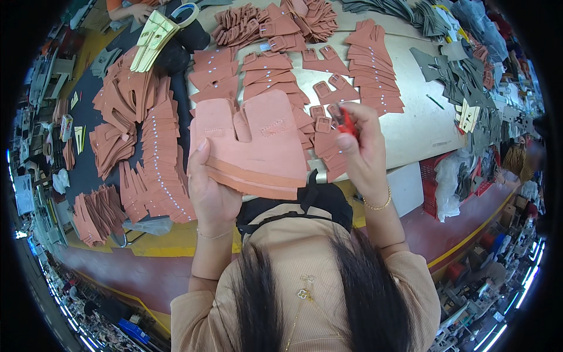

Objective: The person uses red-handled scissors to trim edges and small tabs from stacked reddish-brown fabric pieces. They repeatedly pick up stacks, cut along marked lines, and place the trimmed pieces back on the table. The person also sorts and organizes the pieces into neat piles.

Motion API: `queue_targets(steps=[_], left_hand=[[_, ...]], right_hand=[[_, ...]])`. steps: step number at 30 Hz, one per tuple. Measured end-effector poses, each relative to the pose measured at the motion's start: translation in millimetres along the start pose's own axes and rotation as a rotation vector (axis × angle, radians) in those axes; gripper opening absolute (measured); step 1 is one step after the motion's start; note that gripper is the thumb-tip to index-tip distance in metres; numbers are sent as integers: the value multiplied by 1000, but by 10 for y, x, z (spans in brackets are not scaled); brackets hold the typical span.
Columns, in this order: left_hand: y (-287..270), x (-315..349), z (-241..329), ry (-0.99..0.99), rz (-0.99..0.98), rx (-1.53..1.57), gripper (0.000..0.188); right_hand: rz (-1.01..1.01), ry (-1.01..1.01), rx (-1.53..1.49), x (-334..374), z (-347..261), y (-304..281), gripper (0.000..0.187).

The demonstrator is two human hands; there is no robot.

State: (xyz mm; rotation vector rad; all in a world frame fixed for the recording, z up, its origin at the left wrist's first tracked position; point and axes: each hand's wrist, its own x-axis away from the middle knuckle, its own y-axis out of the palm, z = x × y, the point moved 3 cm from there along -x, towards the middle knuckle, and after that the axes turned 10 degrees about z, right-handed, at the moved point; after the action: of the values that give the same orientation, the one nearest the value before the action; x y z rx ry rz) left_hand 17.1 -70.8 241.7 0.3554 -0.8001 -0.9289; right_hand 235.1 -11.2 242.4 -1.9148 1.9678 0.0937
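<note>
My left hand (210, 186) is closed on the lower left edge of a pinkish leather shoe upper piece (270, 149), with the thumb on its face. The piece has a deep slot in its upper edge, stitching on both sides of the slot and layered browner lower edges. To the right of it, my right hand (368, 144) is raised and closed around a small red tool (348, 124) with a dark end, whose kind I cannot make out. Just beyond that hand lie brown leather pieces with covered buckles (324, 123), partly hidden by the held piece.
Overlapping rows of brown leather pieces (372, 67) cover much of the light table (428, 129). More stacks (158, 158) lie on the dark surface at left, near a tape roll (187, 14). Dark green pieces (454, 76) lie at right, above a red crate (431, 188). Another person's hand (139, 12) shows at the far left.
</note>
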Motion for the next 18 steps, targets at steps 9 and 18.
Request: queue_targets(steps=[9, 18], left_hand=[[-11, 23, -11, -30, 12, 3, 49], [42, 48, 0, -22, 24, -20, 50]], right_hand=[[-122, -217, 233, 81, -317, 64, 41], [-105, -227, 242, 84, -309, 70, 41]])
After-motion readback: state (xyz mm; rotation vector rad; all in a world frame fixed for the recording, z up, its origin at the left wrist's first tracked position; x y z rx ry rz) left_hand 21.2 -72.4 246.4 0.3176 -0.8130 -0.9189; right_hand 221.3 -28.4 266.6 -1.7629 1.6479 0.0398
